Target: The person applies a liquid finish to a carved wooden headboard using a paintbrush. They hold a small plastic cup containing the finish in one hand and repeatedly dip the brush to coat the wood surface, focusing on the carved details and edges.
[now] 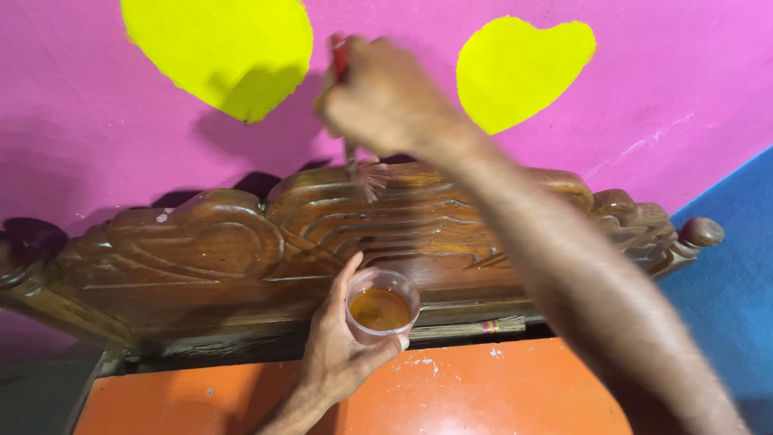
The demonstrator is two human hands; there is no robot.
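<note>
The right hand (385, 101) clenches a brush (366, 173) on the carved wooden headboard (225, 242) crest; the left hand (342, 342) holds a cup (382, 304) of amber varnish below — the middle shines wet, the left end looks duller.

A bright pink painted wall (80, 121) fills the upper view, marked with two large yellow painted patches: a rounded one (217, 44) at upper left and a heart-like one (519, 68) further right. At the far right the wall turns blue (725, 282). Below lies a flat orange surface (451, 395), lightly scuffed with pale specks.
</note>
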